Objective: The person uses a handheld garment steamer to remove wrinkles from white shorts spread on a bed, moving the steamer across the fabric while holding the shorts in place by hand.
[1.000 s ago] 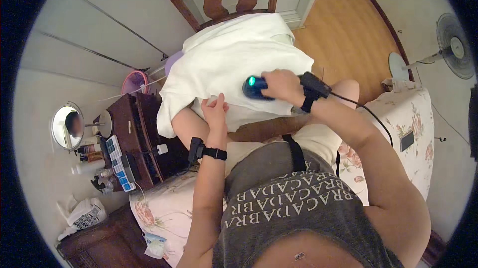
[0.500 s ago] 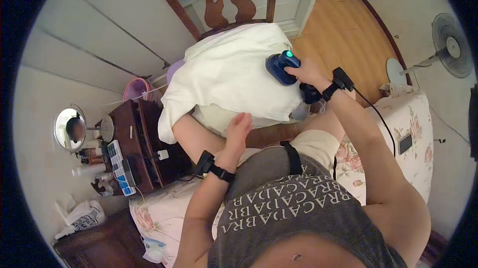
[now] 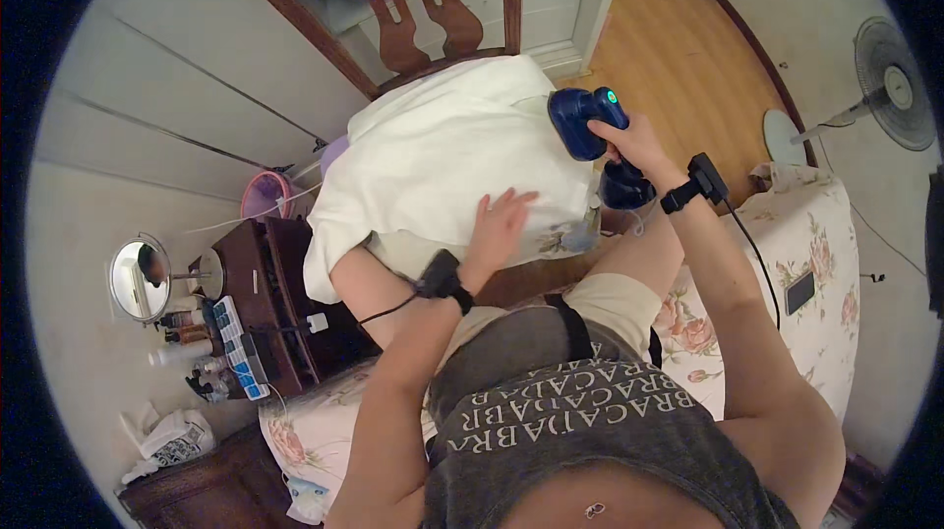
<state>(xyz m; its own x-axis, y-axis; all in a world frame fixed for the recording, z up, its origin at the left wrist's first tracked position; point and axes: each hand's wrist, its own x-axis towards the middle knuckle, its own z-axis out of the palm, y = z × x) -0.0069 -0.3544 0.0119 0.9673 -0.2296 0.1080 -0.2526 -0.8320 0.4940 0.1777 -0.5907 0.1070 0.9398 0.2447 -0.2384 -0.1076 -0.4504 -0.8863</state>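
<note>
A white cloth (image 3: 433, 150) is draped over the seat of a wooden chair (image 3: 393, 18) in front of me. My right hand (image 3: 634, 141) grips a dark blue handheld steamer (image 3: 588, 121), whose head presses against the cloth's right edge. My left hand (image 3: 500, 226) lies flat, fingers spread, on the cloth's near part, holding it down. Both wrists carry black bands. A black cord (image 3: 752, 254) runs from my right wrist along the forearm.
I sit on a bed with a floral cover (image 3: 816, 254); a dark phone (image 3: 798, 291) lies on it. A dark wooden side table (image 3: 265, 313) at left holds bottles and a round mirror (image 3: 138, 278). A pink bin (image 3: 264, 197) stands by it. A standing fan (image 3: 885, 87) is at right.
My right hand carried the steamer from the cloth's middle to its right edge. My left hand slid from the cloth's left part toward its near right part.
</note>
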